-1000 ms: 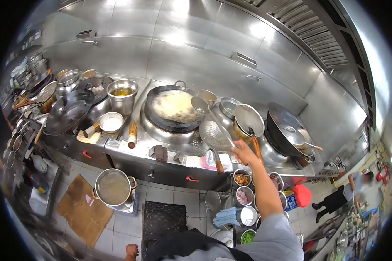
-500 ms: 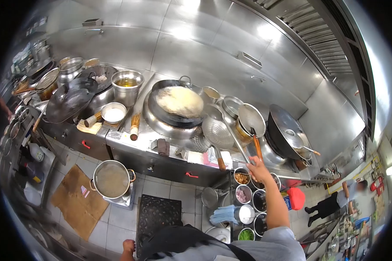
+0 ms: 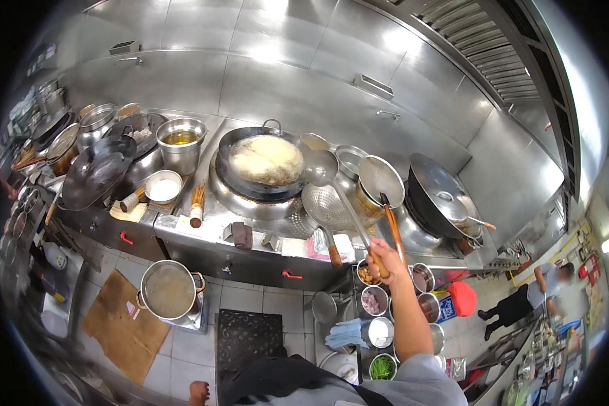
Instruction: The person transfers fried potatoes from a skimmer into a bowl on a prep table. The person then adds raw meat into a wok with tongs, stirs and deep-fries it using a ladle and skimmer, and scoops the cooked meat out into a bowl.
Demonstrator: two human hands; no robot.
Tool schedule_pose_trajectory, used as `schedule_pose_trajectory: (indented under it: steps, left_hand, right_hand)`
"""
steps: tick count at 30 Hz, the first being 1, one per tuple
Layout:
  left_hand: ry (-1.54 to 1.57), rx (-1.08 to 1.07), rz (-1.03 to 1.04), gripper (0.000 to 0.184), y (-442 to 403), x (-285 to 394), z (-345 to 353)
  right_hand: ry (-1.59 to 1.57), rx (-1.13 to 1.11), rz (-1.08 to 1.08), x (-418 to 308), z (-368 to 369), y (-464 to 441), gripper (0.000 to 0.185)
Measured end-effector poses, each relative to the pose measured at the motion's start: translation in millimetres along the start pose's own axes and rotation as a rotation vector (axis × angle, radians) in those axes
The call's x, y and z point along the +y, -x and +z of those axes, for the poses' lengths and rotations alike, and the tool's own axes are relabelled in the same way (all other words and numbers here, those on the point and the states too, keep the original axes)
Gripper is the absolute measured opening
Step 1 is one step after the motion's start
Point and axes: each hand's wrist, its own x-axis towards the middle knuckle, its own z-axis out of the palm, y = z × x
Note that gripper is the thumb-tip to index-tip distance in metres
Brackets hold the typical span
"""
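Note:
My right hand (image 3: pixel 384 260) grips the wooden handle of a long metal ladle (image 3: pixel 345 203). The ladle's bowl (image 3: pixel 320 166) is over the right rim of a black wok (image 3: pixel 224 145), where pale, foamy contents (image 3: pixel 266 159) bubble. Below the bowl lies a perforated skimmer (image 3: pixel 329 206) with a wooden handle. Close beside my right hand, another wooden handle (image 3: pixel 394 233) rests on a strainer over a pot (image 3: pixel 380 179). Low by my body, my left hand (image 3: pixel 198 391) looks closed, with nothing visible in it.
A large lidded wok (image 3: pixel 430 196) stands on the right. Left of the burner are an oil pot (image 3: pixel 181 159), a white bowl (image 3: pixel 163 187) and a bamboo brush (image 3: pixel 197 206). A pot (image 3: pixel 169 289) stands low beside a black mat (image 3: pixel 250 338). Ingredient tins (image 3: pixel 374 300) sit below my right arm. A person (image 3: pixel 521 304) stands far right.
My right hand and the ladle have moved left in view, with the bowl slightly higher and nearer the wok. More of the wooden handle shows. The whole view has shifted a little.

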Motion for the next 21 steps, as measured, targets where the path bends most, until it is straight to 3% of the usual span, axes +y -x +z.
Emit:
schedule_pose_trajectory:
  steps: [3,5,6,10,11,13,14,16,18,21]
  left_hand:
    - [0.664,0.193,-0.325,0.006,-12.7,33.4,-16.6]
    - [0.812,0.303,-0.330,0.005,-12.8,53.0,-25.9]
    - [0.841,0.331,-0.320,0.005,-11.1,60.5,-28.9]
    - [0.812,0.159,-0.331,0.008,-4.4,63.9,-29.1]
    - [0.818,0.118,-0.415,0.010,-0.9,61.8,-23.3]
    - [0.820,0.076,-0.504,0.012,8.7,56.4,-12.7]
    - [0.784,0.003,-0.504,0.012,13.3,52.0,-10.5]
    - [0.762,-0.064,-0.502,0.013,18.9,41.5,-1.3]
    - [0.034,-0.169,-0.002,0.013,18.6,26.3,4.4]
    - [0.330,-0.048,-0.350,0.026,33.9,36.3,9.1]
  right_hand:
    - [0.051,-0.064,0.022,1.9,-4.2,-4.8,0.022]
    - [0.055,-0.096,0.041,9.8,-18.0,2.4,0.022]
    - [0.126,-0.008,0.068,8.3,-20.3,9.6,0.020]
    - [0.335,0.080,0.045,20.0,-24.3,6.5,0.023]
    - [0.333,0.081,0.040,28.7,-24.1,-0.2,0.023]
    - [0.820,0.219,-0.155,56.0,-26.9,-13.9,0.031]
    - [1.237,0.371,-0.474,85.7,-42.4,-31.9,0.039]
    - [1.255,0.349,-0.410,106.8,-39.9,-34.6,0.041]
    - [1.310,0.297,-0.347,130.8,-43.5,-46.5,0.047]
    - [1.224,0.328,-0.339,146.9,-29.3,-43.1,0.054]
